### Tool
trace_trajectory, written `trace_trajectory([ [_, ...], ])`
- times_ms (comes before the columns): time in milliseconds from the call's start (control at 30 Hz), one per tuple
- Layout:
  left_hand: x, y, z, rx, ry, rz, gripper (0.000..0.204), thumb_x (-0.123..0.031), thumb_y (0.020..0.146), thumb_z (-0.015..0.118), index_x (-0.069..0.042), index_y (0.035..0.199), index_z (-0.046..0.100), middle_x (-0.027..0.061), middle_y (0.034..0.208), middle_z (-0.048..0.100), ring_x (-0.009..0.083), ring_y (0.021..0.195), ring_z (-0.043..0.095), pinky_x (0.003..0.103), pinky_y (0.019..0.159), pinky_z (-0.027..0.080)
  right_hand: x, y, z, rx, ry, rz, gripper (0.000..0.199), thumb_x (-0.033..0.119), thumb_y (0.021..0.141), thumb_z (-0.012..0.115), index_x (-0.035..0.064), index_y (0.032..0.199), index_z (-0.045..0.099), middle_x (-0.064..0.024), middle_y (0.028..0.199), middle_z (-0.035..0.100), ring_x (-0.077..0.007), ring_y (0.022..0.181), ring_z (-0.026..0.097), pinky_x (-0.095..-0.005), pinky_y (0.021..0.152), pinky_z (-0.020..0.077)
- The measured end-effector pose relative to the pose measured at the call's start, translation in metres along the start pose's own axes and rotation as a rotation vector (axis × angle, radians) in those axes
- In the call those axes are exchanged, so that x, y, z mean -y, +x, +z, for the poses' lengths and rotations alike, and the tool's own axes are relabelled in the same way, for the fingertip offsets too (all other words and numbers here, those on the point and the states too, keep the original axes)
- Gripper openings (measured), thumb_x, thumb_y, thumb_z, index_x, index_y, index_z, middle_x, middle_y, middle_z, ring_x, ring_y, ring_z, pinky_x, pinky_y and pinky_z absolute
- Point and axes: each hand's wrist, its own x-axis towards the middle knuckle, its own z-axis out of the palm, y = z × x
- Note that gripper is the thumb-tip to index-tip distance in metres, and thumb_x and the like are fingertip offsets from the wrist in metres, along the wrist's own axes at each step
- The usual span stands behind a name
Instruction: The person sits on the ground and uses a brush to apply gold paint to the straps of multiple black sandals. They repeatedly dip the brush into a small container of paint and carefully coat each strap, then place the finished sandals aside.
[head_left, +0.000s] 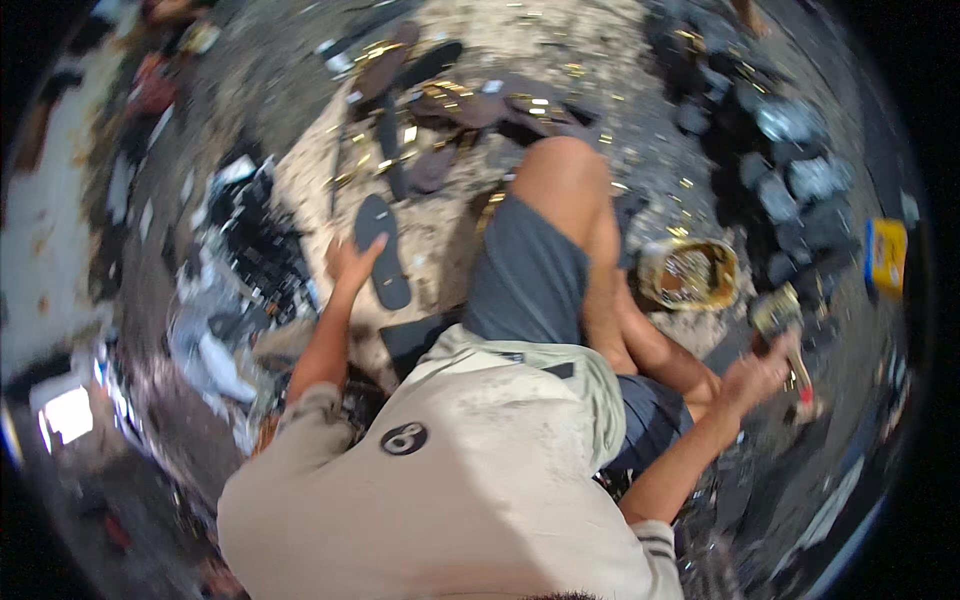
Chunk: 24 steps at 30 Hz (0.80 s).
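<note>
Nearest to us, below the wearer's lap, is the pale shirt [420,480], with the grey shorts [525,280] beyond it. One knee is raised; the other leg is folded to the right. A flat dark piece [410,340] lies beside the shorts at the left.

We locate the right hand [757,378] out to the right of the folded leg. It is narrow, with the fingers curled at the handle of the brush [798,368]. The brush is blurred; we note a pale shaft and a red section.

We locate the left hand [350,263] at the left of the raised knee. The grey sole [383,270] lies directly at its right side, with its length pointing away from the wearer. The thumb crosses onto the upper face of the sole; the other fingers are at its left edge. We cannot tell whether they grip it from beneath.

Between the raised knee and the brush stands the tub [648,275], containing glossy brown matter. Left of the left hand we find crumpled plastic [210,350]. Farther out, several dark soles [440,105] lie on the stained ground [300,160].
</note>
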Motion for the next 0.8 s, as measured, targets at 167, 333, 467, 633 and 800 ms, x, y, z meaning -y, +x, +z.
trace_trajectory([
  [167,-0.051,-0.008,-0.041,0.134,-1.076,-0.016,0.070,-0.034,0.079,0.080,0.003,0.129,0.048,0.0141,0.110,0.060,0.0244,0.100,0.058,0.036,0.088,0.047,-0.002,0.012,0.029,0.416,-0.297,0.061,0.039,0.028,0.091,0.069,-0.0039,0.114,0.067,-0.0084,0.111,0.069,-0.0141,0.099,0.061,-0.0287,0.089,0.0463],
  [333,-0.200,-0.025,-0.155,0.160,-1.294,0.719,0.077,-0.027,0.088,0.073,-0.003,0.148,0.030,0.0006,0.102,0.055,0.0083,0.079,0.050,0.019,0.071,0.042,-0.062,0.037,0.052,0.722,-0.923,-0.273,0.024,0.031,0.082,0.073,0.0168,0.102,0.074,-0.0164,0.094,0.071,-0.0326,0.090,0.067,-0.0429,0.083,0.0503],
  [467,-0.222,-0.035,-0.173,0.456,-1.213,0.397,0.042,-0.025,0.098,0.061,0.001,0.130,0.058,-0.0025,0.088,0.053,0.0085,0.078,0.047,0.024,0.075,0.040,-0.084,0.035,0.060,0.636,-1.134,-0.491,0.029,0.033,0.080,0.073,0.0165,0.104,0.072,-0.0127,0.088,0.070,-0.0339,0.091,0.064,-0.0473,0.079,0.0483],
  [633,-0.248,-0.059,-0.169,0.196,-0.933,0.810,0.045,-0.028,0.098,0.060,0.005,0.128,0.059,0.0081,0.107,0.060,0.0179,0.096,0.054,0.030,0.087,0.042,-0.023,0.044,0.019,0.361,-0.277,-0.057,0.026,0.010,0.085,0.075,0.0011,0.108,0.068,-0.0070,0.105,0.072,-0.0111,0.097,0.065,-0.0273,0.082,0.0516],
  [800,-0.294,-0.077,-0.170,0.283,-0.947,0.988,0.103,-0.051,0.072,0.081,0.003,0.147,0.034,0.0207,0.150,0.038,0.0340,0.137,0.038,0.043,0.113,0.029,-0.029,0.041,-0.064,0.470,-0.914,-0.160,0.027,0.023,0.085,0.075,0.0035,0.104,0.070,-0.0102,0.104,0.072,-0.0186,0.094,0.067,-0.0328,0.082,0.0507],
])
